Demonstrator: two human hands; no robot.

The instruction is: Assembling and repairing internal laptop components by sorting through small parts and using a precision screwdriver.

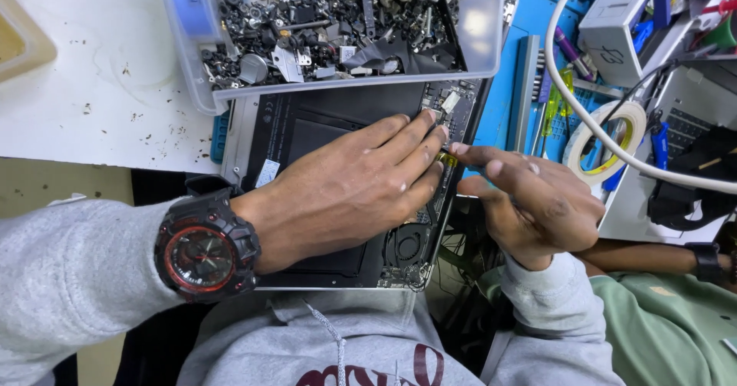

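The person has an opened laptop (322,194), bottom cover off, lying on the lap and against the edge of the white table (100,102), its long axis running from the clear parts bin (192,56) down toward the person's body, slightly tilted to the right. The left hand (345,190) lies flat across the dark battery area, fingers extended and close together, their tips pressing near the circuit board at the upper right of the chassis; it grips nothing. The right hand (530,202) pinches a small yellow-handled screwdriver (447,159) between thumb and forefinger, its tip hidden behind the left fingertips. The step in hand appears to be working a fastener or connector on the board. The next move likely calls for steady bracing and fine turning. The fan sits at the lower end, near the body.
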